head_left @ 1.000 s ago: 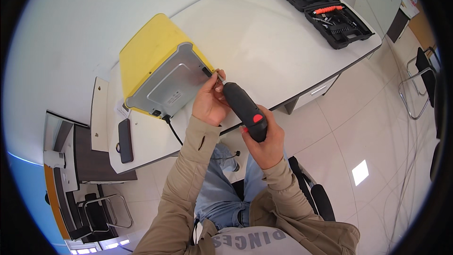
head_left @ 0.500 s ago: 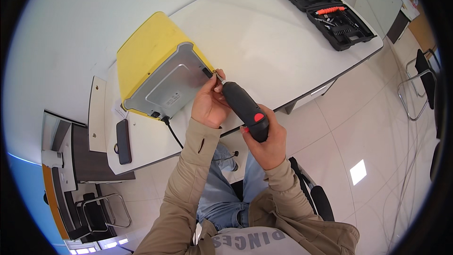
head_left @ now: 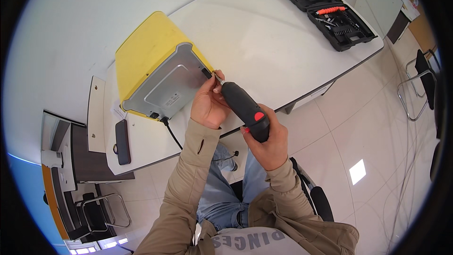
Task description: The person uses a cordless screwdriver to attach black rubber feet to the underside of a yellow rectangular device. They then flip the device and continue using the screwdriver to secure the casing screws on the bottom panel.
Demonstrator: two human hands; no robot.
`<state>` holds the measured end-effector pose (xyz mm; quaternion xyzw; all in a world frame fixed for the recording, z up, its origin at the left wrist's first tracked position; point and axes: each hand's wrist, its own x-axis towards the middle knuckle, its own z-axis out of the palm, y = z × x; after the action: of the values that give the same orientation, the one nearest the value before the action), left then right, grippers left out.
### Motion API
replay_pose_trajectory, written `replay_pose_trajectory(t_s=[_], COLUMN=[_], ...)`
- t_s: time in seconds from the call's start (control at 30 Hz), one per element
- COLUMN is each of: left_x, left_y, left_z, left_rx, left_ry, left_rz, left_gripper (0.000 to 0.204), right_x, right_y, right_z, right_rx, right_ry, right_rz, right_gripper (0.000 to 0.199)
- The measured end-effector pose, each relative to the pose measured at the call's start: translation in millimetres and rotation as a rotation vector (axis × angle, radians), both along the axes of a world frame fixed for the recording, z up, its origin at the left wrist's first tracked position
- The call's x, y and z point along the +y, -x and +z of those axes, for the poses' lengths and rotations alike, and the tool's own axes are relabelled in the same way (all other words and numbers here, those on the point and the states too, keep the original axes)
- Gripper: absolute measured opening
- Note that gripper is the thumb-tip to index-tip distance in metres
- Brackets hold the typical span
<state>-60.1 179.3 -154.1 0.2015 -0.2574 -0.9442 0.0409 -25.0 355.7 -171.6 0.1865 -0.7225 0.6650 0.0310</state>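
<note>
A black cordless screwdriver (head_left: 239, 103) with red accents is in my right hand (head_left: 271, 144), whose fingers wrap its rear end. It slants up and left toward the corner of a yellow box-shaped appliance (head_left: 153, 42). The appliance has a grey metal panel (head_left: 184, 82) facing me. My left hand (head_left: 210, 106) is closed in a pinch around the screwdriver's thin bit (head_left: 218, 80), beside the black foot (head_left: 206, 72) at the panel's corner. Fingers hide whether a screw sits at the tip. A black power cord (head_left: 172, 134) runs from the panel's lower corner.
An open black tool case (head_left: 342, 26) with bits and an orange flexible shaft (head_left: 330, 10) lies at the far right of the white table (head_left: 264, 33). A dark glasses case (head_left: 123, 141) rests at the left. Chairs (head_left: 96, 212) stand at both sides.
The yellow appliance has shifted very slightly left, and its corner with it. Both hands keep nearly the same hold on the screwdriver and its bit.
</note>
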Motion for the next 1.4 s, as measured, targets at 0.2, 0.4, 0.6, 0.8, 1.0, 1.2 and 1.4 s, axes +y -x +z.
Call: replay_pose_trajectory(t_s=[0.2, 0.4, 0.6, 0.8, 1.0, 1.2, 1.4], left_x=[-0.5, -7.1, -7.6, -13.5, -1.2, -0.7, -1.6], left_y=[1.0, -0.4, 2.2, 6.1, 6.1, -25.5, -116.3], left_z=[-1.3, -9.9, -9.9, -21.9, -10.1, 0.0, 62.5], left_rx=[-0.019, 0.081, 0.046, 0.122, 0.035, -0.025, 0.148], left_ry=[-0.026, -0.013, 0.000, -0.019, -0.040, 0.061, 0.903], left_rz=[0.016, -0.093, -0.064, -0.082, 0.044, 0.054, -0.029], left_gripper=[0.017, 0.019, 0.018, 0.018, 0.016, 0.021, 0.020], right_x=[0.7, 0.2, 0.5, 1.7, 1.1, 1.3, 1.6], right_y=[1.0, -0.5, -0.7, 3.3, 5.4, 6.0, 6.5], right_z=[1.8, 2.9, 5.2, 6.2, 5.5, 2.4, -0.6], right_rx=[-0.009, -0.021, -0.016, -0.007, -0.017, 0.013, -0.005], right_ry=[-0.016, -0.007, -0.017, 0.005, 0.020, 0.015, 0.001], right_rz=[0.004, -0.020, -0.032, -0.028, -0.020, -0.022, -0.016], right_gripper=[0.049, 0.047, 0.046, 0.046, 0.047, 0.047, 0.047])
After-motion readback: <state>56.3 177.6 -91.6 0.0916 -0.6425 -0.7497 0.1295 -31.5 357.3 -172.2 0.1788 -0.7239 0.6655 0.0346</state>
